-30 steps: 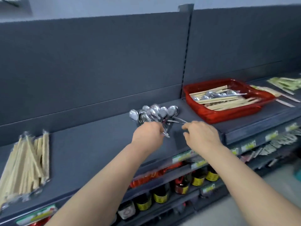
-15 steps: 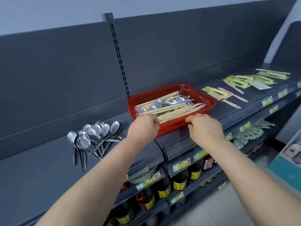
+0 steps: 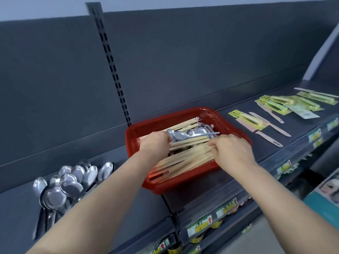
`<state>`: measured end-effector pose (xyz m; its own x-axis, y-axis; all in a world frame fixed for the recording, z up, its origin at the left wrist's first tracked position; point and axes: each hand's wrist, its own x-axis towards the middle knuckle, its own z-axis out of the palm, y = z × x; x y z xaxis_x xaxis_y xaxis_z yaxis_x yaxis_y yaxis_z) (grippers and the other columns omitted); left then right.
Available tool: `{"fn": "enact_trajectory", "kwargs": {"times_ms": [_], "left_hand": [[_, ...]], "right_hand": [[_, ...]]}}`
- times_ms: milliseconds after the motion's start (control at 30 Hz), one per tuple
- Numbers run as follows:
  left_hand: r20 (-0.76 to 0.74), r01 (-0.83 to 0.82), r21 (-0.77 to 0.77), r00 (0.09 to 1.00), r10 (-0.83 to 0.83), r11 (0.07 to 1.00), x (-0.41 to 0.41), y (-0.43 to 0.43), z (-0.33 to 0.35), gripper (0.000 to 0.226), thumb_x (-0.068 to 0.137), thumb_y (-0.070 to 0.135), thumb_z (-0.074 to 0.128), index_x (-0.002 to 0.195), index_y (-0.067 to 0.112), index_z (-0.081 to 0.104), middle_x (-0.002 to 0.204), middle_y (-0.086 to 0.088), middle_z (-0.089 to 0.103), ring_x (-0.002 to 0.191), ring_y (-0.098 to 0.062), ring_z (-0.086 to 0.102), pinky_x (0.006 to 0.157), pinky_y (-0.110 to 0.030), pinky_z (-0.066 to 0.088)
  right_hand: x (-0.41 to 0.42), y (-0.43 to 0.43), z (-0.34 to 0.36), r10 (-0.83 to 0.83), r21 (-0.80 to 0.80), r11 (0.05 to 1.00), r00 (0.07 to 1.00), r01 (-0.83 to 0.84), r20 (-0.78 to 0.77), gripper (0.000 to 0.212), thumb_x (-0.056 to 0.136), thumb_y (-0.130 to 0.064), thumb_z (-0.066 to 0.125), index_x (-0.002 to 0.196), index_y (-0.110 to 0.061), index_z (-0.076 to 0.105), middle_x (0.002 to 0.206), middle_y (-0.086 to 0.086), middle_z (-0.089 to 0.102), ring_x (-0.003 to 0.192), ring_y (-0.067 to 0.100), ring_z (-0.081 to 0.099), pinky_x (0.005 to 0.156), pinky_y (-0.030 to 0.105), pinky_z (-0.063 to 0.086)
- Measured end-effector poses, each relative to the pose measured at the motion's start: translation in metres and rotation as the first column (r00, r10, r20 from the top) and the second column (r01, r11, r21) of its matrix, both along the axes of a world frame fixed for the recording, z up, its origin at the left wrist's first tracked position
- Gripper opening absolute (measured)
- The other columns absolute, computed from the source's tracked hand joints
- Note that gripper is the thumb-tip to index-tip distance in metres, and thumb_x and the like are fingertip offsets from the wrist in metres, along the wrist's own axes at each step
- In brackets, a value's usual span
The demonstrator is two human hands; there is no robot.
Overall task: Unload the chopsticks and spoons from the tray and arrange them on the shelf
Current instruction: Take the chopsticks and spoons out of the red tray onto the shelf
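Reaching into the red tray (image 3: 183, 186), we pinch the chopsticks (image 3: 189, 158) at their far right ends with our right hand (image 3: 232, 153). Our left hand (image 3: 156, 143) curls over their middle, fingers hidden, so we cannot tell its grip. Pale wooden sticks in clear wrap, they run from the tray's near left to its far right. Shiny spoons (image 3: 183, 135) lie behind them; a spoon heap (image 3: 73, 180) sits on the shelf (image 3: 146, 208) left of the tray.

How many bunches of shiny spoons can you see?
2. One bunch of spoons lies fanned on the shelf, left of the red tray. The other spoons are inside the tray among the chopsticks; more may be hidden underneath them.
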<state>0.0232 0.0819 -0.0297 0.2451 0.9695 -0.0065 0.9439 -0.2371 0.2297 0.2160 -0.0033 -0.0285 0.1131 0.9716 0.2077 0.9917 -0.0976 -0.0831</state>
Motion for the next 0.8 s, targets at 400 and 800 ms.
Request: {"fn": "enact_trajectory", "kwargs": {"times_ms": [400,800], "left_hand": [[-0.218,-0.041,-0.010,0.975,0.038,0.999,0.016,0.026,-0.011,0.023,0.096,0.019,0.050,0.119,0.019,0.055,0.115,-0.006,0.064,0.112,-0.025,0.055,0.079,-0.034,0.044],[-0.167,-0.160,0.023,0.973,0.162,0.987,0.021,0.015,0.010,0.020,0.091,0.013,0.049,0.109,0.015,0.057,0.106,-0.007,0.066,0.100,-0.029,0.061,0.076,-0.036,0.048]], "right_hand": [[0.014,0.058,0.003,0.106,-0.067,0.991,0.987,-0.115,-0.121,0.024,0.094,-0.028,0.051,0.109,-0.039,0.067,0.107,-0.011,0.070,0.104,0.016,0.063,0.087,0.031,0.044],[0.022,0.077,0.006,0.314,-0.236,0.909,0.937,-0.343,-0.152,0.015,0.087,-0.028,0.065,0.096,-0.038,0.073,0.104,-0.014,0.068,0.100,0.014,0.063,0.080,0.027,0.048]]}}
